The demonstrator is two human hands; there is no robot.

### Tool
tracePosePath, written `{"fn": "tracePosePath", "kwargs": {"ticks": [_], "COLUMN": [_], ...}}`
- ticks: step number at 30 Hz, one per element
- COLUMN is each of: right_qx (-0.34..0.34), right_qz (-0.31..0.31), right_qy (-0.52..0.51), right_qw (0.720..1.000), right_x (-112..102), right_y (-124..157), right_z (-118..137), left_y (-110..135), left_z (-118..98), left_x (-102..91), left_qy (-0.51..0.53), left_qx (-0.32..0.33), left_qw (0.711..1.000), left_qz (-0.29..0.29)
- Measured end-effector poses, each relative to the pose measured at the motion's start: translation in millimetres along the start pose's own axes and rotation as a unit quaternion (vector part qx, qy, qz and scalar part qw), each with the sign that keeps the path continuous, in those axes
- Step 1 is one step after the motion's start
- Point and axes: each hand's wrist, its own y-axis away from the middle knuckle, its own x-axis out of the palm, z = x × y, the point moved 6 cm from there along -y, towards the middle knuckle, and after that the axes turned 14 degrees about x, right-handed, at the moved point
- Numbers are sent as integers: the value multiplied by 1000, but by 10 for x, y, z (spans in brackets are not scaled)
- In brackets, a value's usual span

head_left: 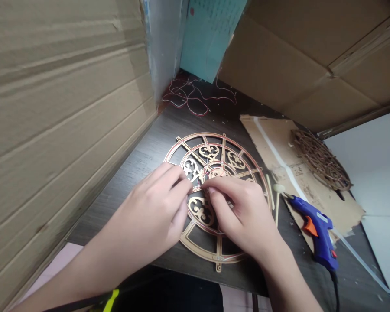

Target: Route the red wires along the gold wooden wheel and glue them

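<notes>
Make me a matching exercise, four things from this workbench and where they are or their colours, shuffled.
1. Glue gun
2. Loose wires
3. Left hand
4. Sheet with writing

A. Over the round openwork frame
B. Turquoise
C. Blue with an orange trigger
D. Looped at the far end of the table

Pairs: 1-C, 2-D, 3-A, 4-B

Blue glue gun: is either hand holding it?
No, the glue gun lies apart, while the left hand and right hand are over the round frame.

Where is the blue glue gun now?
In the head view, the blue glue gun lies at lower right, to the right of the right hand and openwork wheel, overlapping the cardboard sheet.
</notes>
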Motion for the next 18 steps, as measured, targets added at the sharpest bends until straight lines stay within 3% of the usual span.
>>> {"fn": "tracePosePath", "kwargs": {"ticks": [7, 11, 18], "right_qx": [-28, -17, -21], "right_qz": [17, 23, -21], "right_qy": [77, 30, 49], "right_qw": [997, 999, 998], "right_x": [24, 26, 23], "right_y": [19, 26, 55], "right_z": [28, 5, -20], "left_y": [-2, 2, 22], "left_z": [-11, -18, -27], "left_x": [13, 8, -12], "left_qy": [4, -3, -10], "left_qx": [-3, 6, 13], "left_qw": [1000, 1000, 1000], "left_qz": [18, 25, 2]}}
